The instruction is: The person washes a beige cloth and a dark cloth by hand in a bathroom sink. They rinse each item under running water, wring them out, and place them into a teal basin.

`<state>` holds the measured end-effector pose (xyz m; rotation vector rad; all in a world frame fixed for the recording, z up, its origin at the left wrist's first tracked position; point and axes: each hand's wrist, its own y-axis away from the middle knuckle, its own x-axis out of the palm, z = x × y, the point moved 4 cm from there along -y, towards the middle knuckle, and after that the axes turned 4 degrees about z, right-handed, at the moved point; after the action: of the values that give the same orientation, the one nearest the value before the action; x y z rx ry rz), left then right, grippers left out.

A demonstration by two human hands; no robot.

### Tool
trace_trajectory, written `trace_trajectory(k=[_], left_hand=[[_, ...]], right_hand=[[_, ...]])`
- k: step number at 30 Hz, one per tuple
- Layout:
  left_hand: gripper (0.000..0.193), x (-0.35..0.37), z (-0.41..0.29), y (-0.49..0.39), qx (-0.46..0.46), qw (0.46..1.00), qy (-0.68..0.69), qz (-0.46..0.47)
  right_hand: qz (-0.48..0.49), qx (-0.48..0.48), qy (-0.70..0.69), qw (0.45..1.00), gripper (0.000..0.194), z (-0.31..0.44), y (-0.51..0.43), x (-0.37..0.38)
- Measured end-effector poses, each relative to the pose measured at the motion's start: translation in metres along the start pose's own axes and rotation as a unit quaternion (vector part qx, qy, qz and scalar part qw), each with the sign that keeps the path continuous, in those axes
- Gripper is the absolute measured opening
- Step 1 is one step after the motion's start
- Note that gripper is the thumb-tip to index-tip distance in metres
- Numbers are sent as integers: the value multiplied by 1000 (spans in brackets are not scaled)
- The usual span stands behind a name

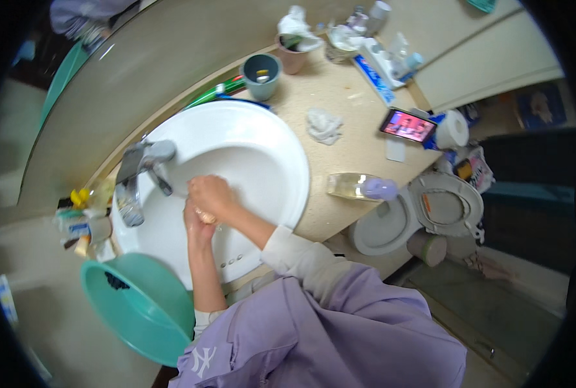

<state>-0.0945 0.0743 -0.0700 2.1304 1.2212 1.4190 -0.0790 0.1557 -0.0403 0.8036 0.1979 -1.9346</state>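
Observation:
Over the white washbasin (268,126), my two hands are pressed together below the spout of the metal faucet (158,174). My right hand (213,196) lies on top with its fingers curled. Under it, my left hand (198,224) is partly covered. A small peach-coloured object (204,216) shows between them, clasped by both hands; it is too blurred to name. The skin looks wet. Whether water runs from the spout cannot be made out.
A clear bottle with a lilac cap (353,186) lies on the counter near a crumpled white cloth (324,126). A propped phone (408,125) stands at the right. A grey-blue cup (261,77) sits behind the basin, and a green tub (132,310) stands left. A toilet (385,225) is beyond the counter.

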Motion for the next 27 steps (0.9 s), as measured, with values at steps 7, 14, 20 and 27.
trace_trajectory(k=[7,14,20,27], left_hand=[[31,-24,-16,-13,2,998,8,65],[35,-5,0,3,-8,997,-75,-4],[37,-30,-24,-14,79,995,-60,-12],[41,-19,-4,-15,-8,998,-61,16]], right_hand=[[-68,-50,-23,996,18,23,12,3],[-115,66,-106,985,35,-40,-6,6],[-47,54,-233,970,36,-40,-5,5],[-94,-98,32,990,20,14,8,-3]])
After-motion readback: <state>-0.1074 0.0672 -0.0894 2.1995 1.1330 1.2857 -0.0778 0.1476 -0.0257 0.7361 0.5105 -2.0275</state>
